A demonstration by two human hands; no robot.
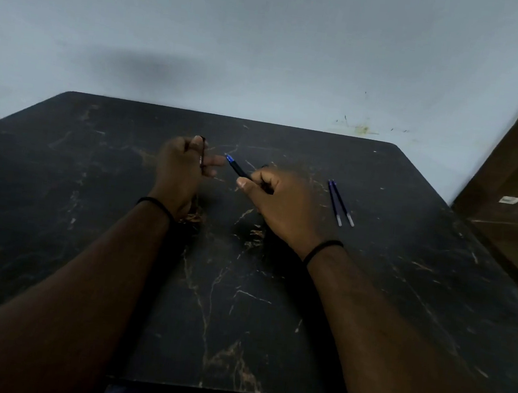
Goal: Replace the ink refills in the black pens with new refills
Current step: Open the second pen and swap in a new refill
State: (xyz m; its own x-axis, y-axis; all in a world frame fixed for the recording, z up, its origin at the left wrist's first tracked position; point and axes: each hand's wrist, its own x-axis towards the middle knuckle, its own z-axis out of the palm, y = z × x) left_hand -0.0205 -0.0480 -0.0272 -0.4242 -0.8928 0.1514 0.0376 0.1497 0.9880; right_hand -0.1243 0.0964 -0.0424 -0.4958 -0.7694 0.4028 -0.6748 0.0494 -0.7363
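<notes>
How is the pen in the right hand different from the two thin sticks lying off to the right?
The black pen is held off the table in the right hand; the two refills lie flat on the table, untouched. The pen is thicker and black with a blue end; the refills are thin, dark blue, with pale ends. All slant similarly.

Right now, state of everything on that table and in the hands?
left hand: raised above the table, grip shut on a small dark piece, blurred, identity unclear
right hand: grip shut on black pen
black pen: held tilted, blue end pointing up-left toward the left hand
two refills: lying side by side on the table, right of the hands, untouched
table: dark marbled top
</notes>
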